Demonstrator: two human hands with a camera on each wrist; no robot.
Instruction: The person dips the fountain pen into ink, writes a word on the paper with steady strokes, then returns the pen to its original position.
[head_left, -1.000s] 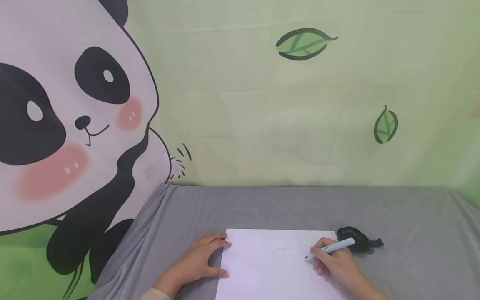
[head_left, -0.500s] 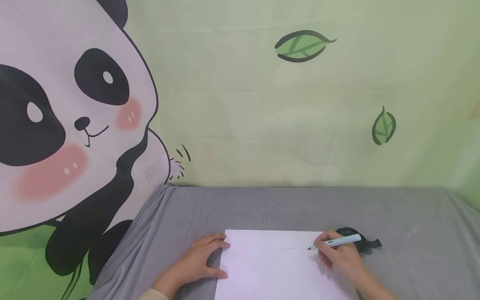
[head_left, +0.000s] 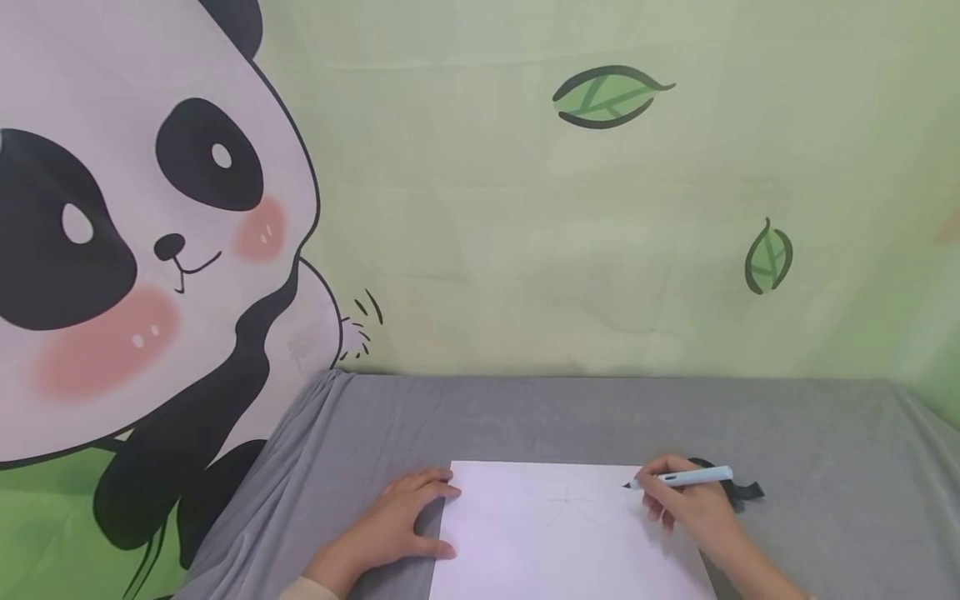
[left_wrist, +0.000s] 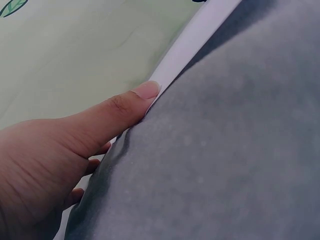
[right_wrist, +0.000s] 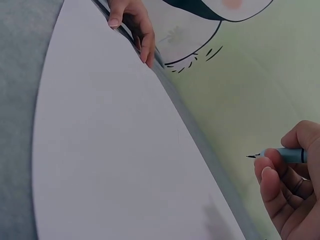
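A white sheet of paper [head_left: 510,554] lies on the grey cloth, with thin strokes [head_left: 567,500] near its top: a small cross with two slanting lines below. My left hand [head_left: 393,518] rests at the sheet's left edge, fingers spread and fairly straight. In the left wrist view its thumb [left_wrist: 117,112] presses on the paper's border. My right hand [head_left: 693,504] pinches a light blue fountain pen [head_left: 701,476] over the upper right of the sheet. In the right wrist view the dark nib [right_wrist: 251,156] shows against the backdrop, apart from the paper.
A black object [head_left: 750,491] with a short tail lies right of the sheet, mostly hidden behind my right hand. Grey cloth [head_left: 480,417] covers the table. Behind it hangs a green backdrop [head_left: 465,250] printed with a panda and leaves.
My right hand has moved up and to the right with the pen, away from the strokes, and covers more of the black object. The left hand has stayed in place.
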